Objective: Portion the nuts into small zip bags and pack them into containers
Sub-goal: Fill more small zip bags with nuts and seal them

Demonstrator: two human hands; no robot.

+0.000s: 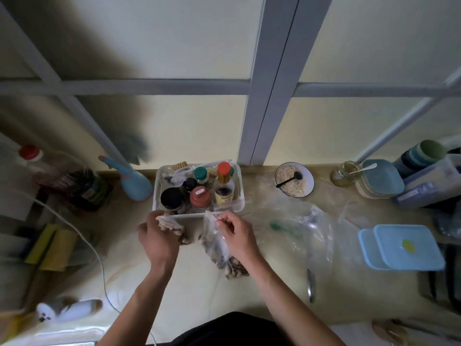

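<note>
Left hand (158,239): gripping a small nut bag (174,227) just before the white basket (159,193).
Right hand (235,236): pinching the second zip bag (219,248), mouth up, long axis running toward the person, nuts low on the table (199,290).

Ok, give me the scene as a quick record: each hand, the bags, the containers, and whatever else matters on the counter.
left hand: grips a small bag of nuts
right hand: fingers pinch the top of a second zip bag holding nuts
containers: blue, lids on, far right of the counter
bowl: pale crumbs and a black spoon, behind
white basket: jars and bottles, just beyond both hands
</note>
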